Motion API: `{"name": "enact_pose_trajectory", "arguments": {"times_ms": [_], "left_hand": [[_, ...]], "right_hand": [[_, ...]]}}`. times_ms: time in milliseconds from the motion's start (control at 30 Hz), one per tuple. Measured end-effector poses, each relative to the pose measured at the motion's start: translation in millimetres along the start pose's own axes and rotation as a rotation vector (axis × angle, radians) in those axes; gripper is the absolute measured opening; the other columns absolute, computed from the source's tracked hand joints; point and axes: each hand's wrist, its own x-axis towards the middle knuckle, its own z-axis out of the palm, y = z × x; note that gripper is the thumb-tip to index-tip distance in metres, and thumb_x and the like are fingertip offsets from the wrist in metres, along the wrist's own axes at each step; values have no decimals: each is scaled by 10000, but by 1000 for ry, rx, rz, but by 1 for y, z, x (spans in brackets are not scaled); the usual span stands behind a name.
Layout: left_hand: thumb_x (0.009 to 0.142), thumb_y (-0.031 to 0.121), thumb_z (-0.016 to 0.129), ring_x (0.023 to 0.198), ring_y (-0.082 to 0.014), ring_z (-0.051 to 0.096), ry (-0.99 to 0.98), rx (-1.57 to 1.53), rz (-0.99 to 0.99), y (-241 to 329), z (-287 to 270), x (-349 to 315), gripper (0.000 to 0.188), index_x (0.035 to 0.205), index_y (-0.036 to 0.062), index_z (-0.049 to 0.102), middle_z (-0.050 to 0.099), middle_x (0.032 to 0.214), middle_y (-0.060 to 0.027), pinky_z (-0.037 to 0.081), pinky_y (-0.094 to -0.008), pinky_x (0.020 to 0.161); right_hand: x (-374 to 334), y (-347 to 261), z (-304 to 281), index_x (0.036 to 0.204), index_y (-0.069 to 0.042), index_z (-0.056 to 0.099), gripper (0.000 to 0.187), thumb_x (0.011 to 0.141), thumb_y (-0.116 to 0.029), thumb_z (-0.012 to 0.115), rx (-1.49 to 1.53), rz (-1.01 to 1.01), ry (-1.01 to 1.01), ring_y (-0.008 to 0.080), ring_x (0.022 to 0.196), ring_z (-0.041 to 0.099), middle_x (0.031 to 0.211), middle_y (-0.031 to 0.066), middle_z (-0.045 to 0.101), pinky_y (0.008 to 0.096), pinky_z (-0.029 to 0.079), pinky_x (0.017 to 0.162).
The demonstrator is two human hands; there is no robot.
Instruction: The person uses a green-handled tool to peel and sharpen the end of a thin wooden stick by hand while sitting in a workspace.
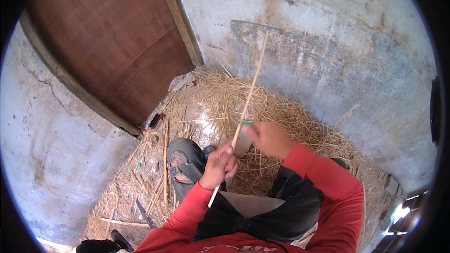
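Note:
My left hand [219,166] is closed around the lower part of a long, thin, pale stick [253,84], which looks like bamboo or split wood. It slants up and away from my lap toward the wall, its near end sticking out below my hand. Just to the right, my right hand [270,139] is bent beside the stick's middle and smeared by motion. At its fingertips, against the stick, shows a small green thing [247,123] whose kind I cannot make out. A pale shape [242,145] lies behind the two hands, partly hidden by them.
Straw and shavings [281,107] cover the floor around my legs. A longer stick [165,159] and a dark blade-like tool [144,213] lie to my left. A dark red object [155,121] sits near the brown door [112,42]. A stained wall [337,56] rises ahead.

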Motion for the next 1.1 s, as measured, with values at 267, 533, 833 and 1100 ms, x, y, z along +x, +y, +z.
{"name": "enact_pose_trajectory", "arguments": {"times_ms": [267, 533, 833, 1100], "left_hand": [[1103, 253, 414, 441, -76, 265, -145, 13, -208, -15, -13, -105, 480, 1514, 6, 402, 274, 570, 41, 292, -242, 455], [1097, 147, 409, 467, -65, 378, -2, 305, 68, -28, -46, -123, 462, 1541, 22, 373, 411, 574, 32, 340, -226, 477], [1075, 133, 493, 516, -36, 414, 330, 65, 480, -24, 16, -9, 463, 1526, 57, 421, 466, 638, 35, 353, -197, 463], [1106, 313, 428, 527, -46, 420, 290, 62, 485, -20, 29, 13, 485, 1522, 63, 429, 478, 630, 19, 367, -206, 491]], "right_hand": [[42, 146, -102, 853, 61, 652, 669, 1048, -533, 411, -110, 424, 426, 342, 640, 593, 706, 242, 613, 473, 484, 714], [36, 127, -118, 861, -85, 622, 467, 1034, -500, 497, 515, 476, 470, 65, 496, 408, 605, -22, 469, 240, 298, 461], [12, -28, -24, 1084, -17, 693, 336, 964, -330, 664, 407, 1, -178, 127, 796, 603, 839, 55, 668, 327, 487, 756], [-3, -39, -4, 1049, 12, 688, 311, 953, -284, 675, 727, 56, -199, 110, 731, 561, 768, 70, 643, 312, 471, 704]]}}
